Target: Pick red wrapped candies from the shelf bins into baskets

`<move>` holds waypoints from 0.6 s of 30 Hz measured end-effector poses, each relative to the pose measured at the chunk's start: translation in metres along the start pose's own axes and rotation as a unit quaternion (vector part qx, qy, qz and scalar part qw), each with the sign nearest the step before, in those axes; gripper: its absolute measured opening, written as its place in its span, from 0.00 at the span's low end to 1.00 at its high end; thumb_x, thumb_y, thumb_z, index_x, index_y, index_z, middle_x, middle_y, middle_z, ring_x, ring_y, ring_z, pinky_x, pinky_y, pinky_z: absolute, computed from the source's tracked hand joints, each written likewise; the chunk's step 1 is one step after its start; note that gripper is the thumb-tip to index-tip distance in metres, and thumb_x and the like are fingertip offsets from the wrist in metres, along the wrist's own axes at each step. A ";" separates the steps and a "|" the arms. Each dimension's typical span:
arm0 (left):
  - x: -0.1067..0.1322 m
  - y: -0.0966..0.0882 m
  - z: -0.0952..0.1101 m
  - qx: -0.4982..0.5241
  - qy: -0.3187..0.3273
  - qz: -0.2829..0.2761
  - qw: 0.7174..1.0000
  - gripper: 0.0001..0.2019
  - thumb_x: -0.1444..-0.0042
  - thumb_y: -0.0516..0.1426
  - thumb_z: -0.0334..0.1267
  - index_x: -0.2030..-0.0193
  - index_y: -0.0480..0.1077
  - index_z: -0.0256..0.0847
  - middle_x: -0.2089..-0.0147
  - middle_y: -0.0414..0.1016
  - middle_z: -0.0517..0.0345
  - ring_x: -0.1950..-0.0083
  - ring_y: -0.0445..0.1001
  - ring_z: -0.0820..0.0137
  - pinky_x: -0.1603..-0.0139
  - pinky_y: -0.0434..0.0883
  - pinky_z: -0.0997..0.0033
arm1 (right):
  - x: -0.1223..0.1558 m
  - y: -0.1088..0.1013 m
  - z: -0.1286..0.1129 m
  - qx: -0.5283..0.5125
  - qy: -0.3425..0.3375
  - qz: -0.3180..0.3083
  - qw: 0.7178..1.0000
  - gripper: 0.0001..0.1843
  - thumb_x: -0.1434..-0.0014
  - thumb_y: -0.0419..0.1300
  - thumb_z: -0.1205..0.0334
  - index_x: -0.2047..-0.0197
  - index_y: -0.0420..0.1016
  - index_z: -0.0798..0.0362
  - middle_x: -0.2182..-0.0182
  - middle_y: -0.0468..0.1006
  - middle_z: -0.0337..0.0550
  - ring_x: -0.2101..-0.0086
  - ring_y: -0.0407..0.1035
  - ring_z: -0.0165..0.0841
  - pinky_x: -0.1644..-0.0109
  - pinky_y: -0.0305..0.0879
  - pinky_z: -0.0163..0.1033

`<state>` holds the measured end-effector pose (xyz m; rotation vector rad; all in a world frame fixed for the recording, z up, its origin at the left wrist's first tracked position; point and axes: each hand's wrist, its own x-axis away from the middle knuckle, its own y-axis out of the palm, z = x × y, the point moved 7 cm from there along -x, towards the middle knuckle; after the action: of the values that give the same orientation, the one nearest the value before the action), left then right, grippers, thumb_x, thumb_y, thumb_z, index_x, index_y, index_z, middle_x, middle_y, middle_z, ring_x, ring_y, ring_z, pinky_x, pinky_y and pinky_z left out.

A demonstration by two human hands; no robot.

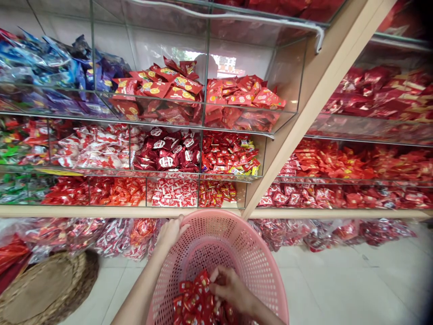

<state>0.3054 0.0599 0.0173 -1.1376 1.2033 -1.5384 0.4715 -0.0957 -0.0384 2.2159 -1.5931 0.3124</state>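
Note:
My left hand grips the far left rim of a round pink perforated basket and holds it up in front of me. Inside the basket lies a heap of small red wrapped candies. My right hand reaches into the basket, and its fingers are curled on the candies at the top of the heap. Just beyond the basket stand the clear-fronted bins of a candy display.
Glass-fronted bins on wooden shelving hold blue, red, dark red and green wrapped sweets. Bagged candies lie under the lowest shelf. A woven straw basket sits on the pale tiled floor.

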 end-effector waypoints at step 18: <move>0.000 -0.001 -0.001 -0.008 -0.005 0.010 1.000 0.22 0.42 0.40 0.55 0.52 0.61 0.44 0.61 0.74 0.49 0.60 0.75 0.64 0.61 0.67 0.69 | 0.007 0.025 0.014 0.004 0.026 -0.042 0.999 0.25 0.58 0.63 0.44 0.68 0.58 0.53 0.84 0.64 0.27 0.84 0.59 0.22 0.80 0.61 0.31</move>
<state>0.3047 0.0598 0.0183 -1.1390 1.2185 -1.5099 0.4499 -0.1145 -0.0441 2.2540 -1.4690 0.3502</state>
